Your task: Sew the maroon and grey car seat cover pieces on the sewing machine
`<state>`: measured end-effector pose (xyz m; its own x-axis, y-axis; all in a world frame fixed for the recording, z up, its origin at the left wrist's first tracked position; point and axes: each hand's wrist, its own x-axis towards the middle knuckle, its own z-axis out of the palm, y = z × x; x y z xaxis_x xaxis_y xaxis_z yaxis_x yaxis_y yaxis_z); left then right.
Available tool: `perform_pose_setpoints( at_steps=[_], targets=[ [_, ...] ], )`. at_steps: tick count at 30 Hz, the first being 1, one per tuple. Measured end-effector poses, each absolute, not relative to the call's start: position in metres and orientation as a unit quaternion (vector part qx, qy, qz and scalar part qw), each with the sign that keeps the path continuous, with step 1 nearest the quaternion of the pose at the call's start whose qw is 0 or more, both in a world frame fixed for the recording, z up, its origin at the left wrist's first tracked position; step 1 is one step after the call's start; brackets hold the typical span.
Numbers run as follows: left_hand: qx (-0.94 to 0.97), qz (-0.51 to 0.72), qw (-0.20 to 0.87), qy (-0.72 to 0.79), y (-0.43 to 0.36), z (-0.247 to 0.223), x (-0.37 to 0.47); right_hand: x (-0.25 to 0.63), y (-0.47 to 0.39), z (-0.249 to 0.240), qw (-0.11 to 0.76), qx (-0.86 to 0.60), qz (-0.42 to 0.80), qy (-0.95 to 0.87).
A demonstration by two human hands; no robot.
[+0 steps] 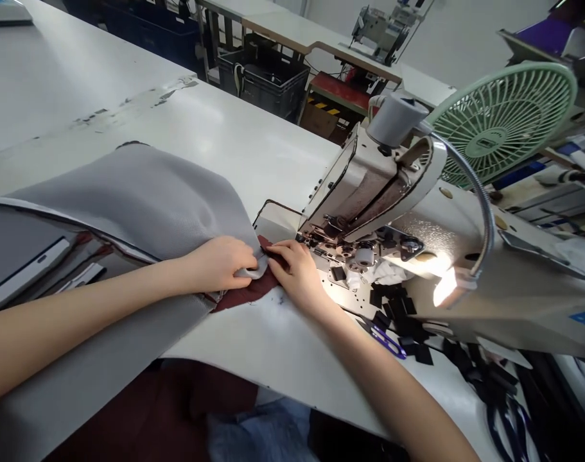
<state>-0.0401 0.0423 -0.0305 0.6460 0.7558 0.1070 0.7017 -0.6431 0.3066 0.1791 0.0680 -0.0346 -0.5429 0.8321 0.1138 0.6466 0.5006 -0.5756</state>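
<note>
A large piece of grey fabric (pixel 167 192) with a dark red lining (pixel 244 294) lies across the white table on the left. My left hand (pixel 219 264) is closed on the grey fabric's edge, fingers curled over it. Close beside it, my right hand (pixel 295 273) pinches the dark red lining near the grey corner; the fingertips are partly hidden. Just right of my right hand is the head of a sewing machine (pixel 340 192), its needle area lit by a small lamp (pixel 446 287). Whether the cloth reaches under the needle cannot be made out.
Purple thread snips (pixel 388 340) and several small black pieces (pixel 398 308) lie on the table right of my right forearm. A green fan (pixel 494 135) stands behind the machine. Beyond the table are a grey crate (pixel 273 83) and another sewing machine (pixel 381 32). Dark blue-handled scissors (pixel 508 423) lie at lower right.
</note>
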Motion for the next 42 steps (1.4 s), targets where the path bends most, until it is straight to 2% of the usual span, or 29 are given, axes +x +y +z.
perform_pose_setpoints(
  at_steps=[6,11,14,17,21,25,31,42],
  targets=[
    [0.905,0.138,0.090,0.392,0.040,-0.032,-0.038,0.176,0.067,-0.046,0.231,-0.401,0.123,-0.878],
    [0.890,0.173,0.103,0.408,0.038,-0.032,-0.033,0.175,0.064,-0.050,0.179,-0.353,0.058,-0.916],
    [0.886,0.147,0.119,0.423,0.038,-0.031,-0.030,0.180,0.061,-0.048,0.183,-0.327,0.056,-0.926],
    [0.895,0.131,0.098,0.416,0.037,-0.031,-0.029,0.192,0.052,-0.046,0.201,-0.309,0.076,-0.926],
    [0.912,0.142,0.066,0.380,0.040,-0.036,-0.030,0.209,0.037,-0.045,0.182,-0.319,0.091,-0.926],
    [0.930,0.159,0.042,0.330,0.065,-0.045,-0.031,0.214,0.035,-0.047,0.156,-0.299,0.001,-0.941],
    [0.959,0.141,0.084,0.230,0.120,-0.042,-0.019,0.206,0.039,-0.060,0.131,-0.296,-0.122,-0.938],
    [0.895,0.161,0.057,0.413,0.060,-0.035,0.019,0.202,0.037,-0.062,0.164,-0.300,-0.156,-0.927]
  ],
)
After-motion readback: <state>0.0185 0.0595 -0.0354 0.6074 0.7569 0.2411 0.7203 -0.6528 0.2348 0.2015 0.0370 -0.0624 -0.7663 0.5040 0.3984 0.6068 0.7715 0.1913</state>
